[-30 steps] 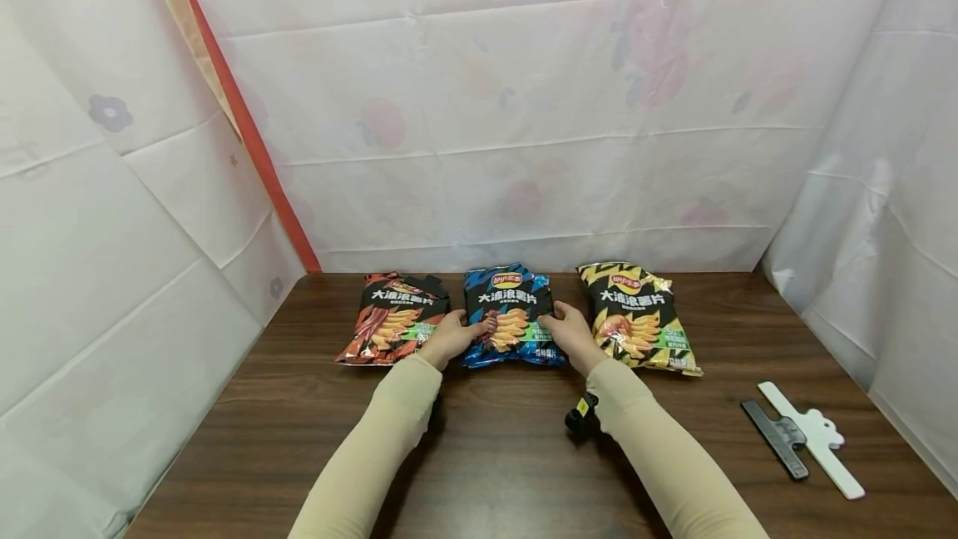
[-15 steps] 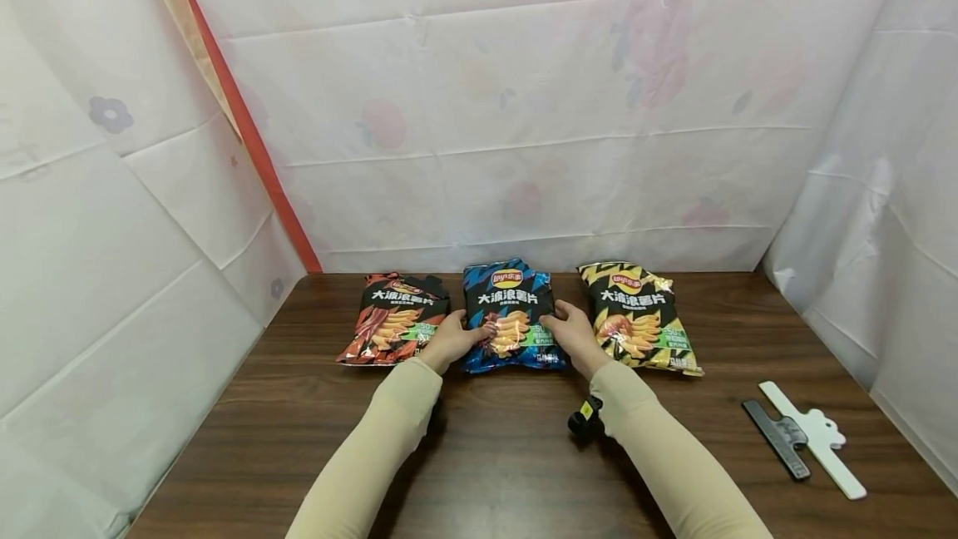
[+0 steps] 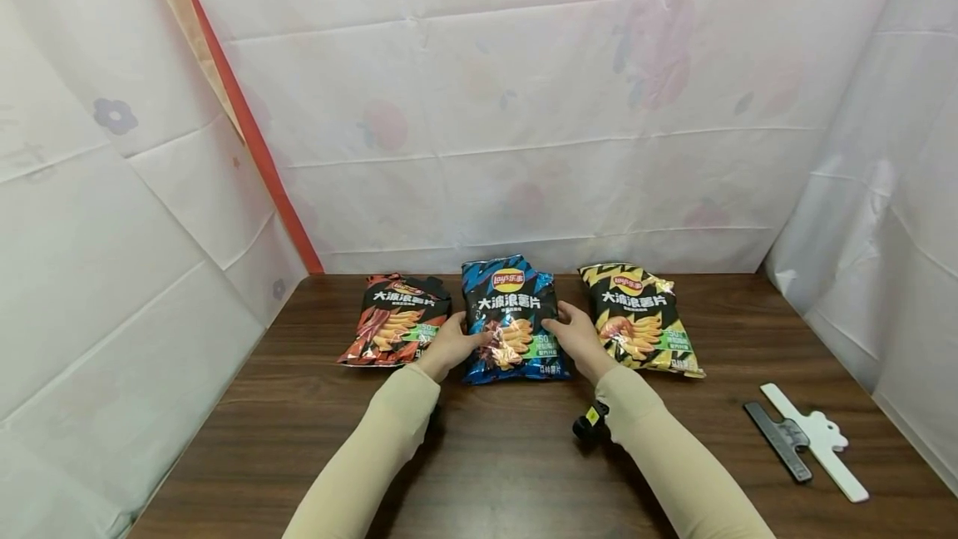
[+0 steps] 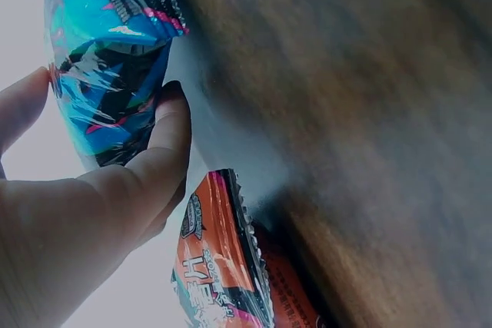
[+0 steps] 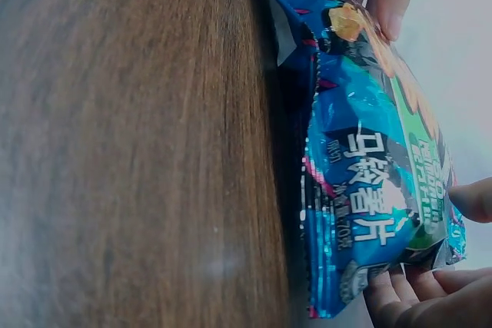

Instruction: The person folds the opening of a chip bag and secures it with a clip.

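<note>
A blue bag of potato chips is held between both hands at the middle of the table's far part. My left hand grips its left side, thumb on the printed front; in the left wrist view the fingers curl beneath the bag's edge. On the opposite side my right hand holds the bag, thumb on top and fingers underneath in the right wrist view. The bag's lower edge looks slightly raised from the table there. Its back is hidden.
A red bag of chips lies just left of my left hand, and a yellow one right of my right hand. A black clip and a white clip lie at the right of the wooden table. White curtains surround it.
The blue bag has risen slightly and come a little toward me, with both hands still gripping its sides. The red and yellow bags and the clips have stayed put.
</note>
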The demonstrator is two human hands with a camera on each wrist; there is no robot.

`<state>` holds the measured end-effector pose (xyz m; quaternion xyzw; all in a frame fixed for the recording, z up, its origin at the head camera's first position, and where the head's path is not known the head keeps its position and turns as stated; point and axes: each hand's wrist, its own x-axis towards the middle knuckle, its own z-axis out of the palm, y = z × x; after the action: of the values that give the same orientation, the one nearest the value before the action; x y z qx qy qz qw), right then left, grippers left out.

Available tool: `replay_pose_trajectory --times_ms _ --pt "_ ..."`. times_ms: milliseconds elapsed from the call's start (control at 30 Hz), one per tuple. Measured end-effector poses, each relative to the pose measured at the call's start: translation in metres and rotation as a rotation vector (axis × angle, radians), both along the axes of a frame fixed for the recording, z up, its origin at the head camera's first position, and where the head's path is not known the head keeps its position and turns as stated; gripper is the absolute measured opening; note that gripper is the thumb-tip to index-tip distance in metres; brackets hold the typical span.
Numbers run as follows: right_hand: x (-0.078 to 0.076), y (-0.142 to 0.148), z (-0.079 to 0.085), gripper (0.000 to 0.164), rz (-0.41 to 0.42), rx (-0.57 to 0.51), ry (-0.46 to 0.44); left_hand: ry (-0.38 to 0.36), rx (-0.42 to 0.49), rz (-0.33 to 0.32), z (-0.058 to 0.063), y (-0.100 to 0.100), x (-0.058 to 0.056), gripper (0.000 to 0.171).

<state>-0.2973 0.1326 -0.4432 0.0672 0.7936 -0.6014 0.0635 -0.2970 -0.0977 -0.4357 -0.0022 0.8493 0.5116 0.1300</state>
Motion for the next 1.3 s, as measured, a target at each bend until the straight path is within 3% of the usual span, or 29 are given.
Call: replay_pose_trajectory --times_ms 433,800,1300 --pt "0.012 0.004 0.001 0.061 0.018 -0.014 0.038 -0.034 0.051 -0.005 0.002 -0.003 0.011 0.088" --pt "0.028 0.008 0.007 0.057 0.036 -0.071 0.050 0.021 0.088 -0.046 0.003 -0.007 0.019 0.092" --pt "0.046 0.011 0.008 0.054 0.044 -0.072 0.091 0.058 0.126 -0.059 0.005 -0.009 0.032 0.095"
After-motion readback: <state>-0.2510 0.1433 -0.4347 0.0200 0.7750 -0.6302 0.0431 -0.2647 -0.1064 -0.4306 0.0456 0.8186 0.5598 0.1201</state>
